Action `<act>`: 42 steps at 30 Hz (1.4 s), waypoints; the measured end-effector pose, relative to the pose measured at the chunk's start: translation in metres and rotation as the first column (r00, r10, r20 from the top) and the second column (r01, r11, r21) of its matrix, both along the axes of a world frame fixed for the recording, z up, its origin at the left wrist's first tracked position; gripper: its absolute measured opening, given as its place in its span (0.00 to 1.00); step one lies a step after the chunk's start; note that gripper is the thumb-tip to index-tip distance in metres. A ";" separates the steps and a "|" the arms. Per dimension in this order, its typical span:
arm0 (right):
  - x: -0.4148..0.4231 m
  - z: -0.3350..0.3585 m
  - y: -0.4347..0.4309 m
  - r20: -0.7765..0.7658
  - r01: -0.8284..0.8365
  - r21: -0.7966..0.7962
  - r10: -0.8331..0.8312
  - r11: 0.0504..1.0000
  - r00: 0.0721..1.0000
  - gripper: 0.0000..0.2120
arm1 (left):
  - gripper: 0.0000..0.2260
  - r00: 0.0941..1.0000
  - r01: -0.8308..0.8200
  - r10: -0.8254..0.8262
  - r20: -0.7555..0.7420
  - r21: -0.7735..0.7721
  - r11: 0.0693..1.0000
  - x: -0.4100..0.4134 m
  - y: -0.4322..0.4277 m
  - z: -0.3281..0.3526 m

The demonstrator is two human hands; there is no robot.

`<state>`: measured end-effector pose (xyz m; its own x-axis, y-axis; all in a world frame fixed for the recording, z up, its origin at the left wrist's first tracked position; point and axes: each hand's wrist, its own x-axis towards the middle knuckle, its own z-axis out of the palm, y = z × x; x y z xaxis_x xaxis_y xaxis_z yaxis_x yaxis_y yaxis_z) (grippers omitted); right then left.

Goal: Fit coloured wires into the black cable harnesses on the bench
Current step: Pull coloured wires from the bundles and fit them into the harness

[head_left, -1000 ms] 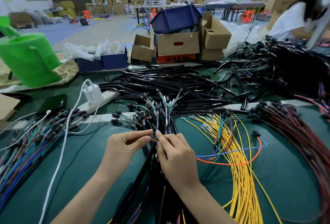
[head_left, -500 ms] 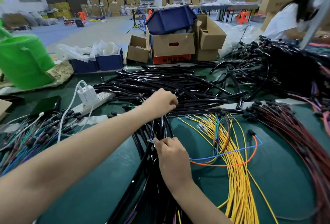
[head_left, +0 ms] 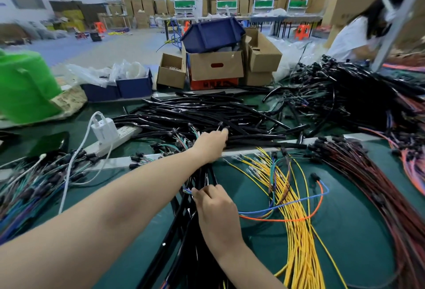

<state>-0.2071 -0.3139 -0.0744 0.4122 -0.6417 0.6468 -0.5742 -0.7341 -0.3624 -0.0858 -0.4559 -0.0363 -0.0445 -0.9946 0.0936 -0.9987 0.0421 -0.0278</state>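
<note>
A heap of black cable harnesses [head_left: 207, 113] lies across the middle of the green bench [head_left: 345, 231]. My left hand [head_left: 210, 142] reaches forward into its near edge, fingers curled round a black harness end. A bundle of black harnesses [head_left: 184, 238] runs toward me under both arms. My right hand [head_left: 217, 210] rests on this bundle and pinches the short coloured wire ends [head_left: 188, 191] sticking out of one harness. Loose yellow wires [head_left: 296, 210] fan out just right of my right hand, with a blue and orange wire pair [head_left: 318, 196] looped across them.
Dark red wires [head_left: 379, 187] cover the right side, mixed coloured wires [head_left: 30, 187] the left. A power strip with a white charger [head_left: 108, 132] and a phone [head_left: 49, 143] lie at left, near a green bucket [head_left: 25, 86]. Cardboard boxes [head_left: 216, 67] stand behind; a person [head_left: 358, 35] works at far right.
My left hand left the wire ends near my right hand and stretched forward to the black harness heap. My right hand stayed on the bundle, still pinching the wire ends.
</note>
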 end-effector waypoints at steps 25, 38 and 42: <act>-0.006 0.005 -0.004 0.250 -0.128 0.439 0.016 0.889 0.968 0.05 | 0.15 0.656 -0.122 0.009 -0.755 -0.094 0.988 0.071 0.214 0.057; -0.008 0.013 -0.004 0.443 -0.351 0.599 0.067 0.720 0.894 0.07 | 0.06 0.540 -0.112 0.003 -0.842 -0.068 0.991 0.036 0.218 -0.011; -0.008 0.018 -0.003 0.509 -0.442 0.606 0.105 0.662 0.854 0.12 | 0.06 0.415 -0.176 -0.044 -0.909 -0.128 0.976 0.024 0.217 -0.023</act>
<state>-0.2155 -0.3173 -0.0563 0.4589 -0.8616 0.2169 -0.0666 -0.2768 -0.9586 -0.0614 -0.2390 -0.0591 0.2399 -0.9490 0.2046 -0.4468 0.0792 0.8911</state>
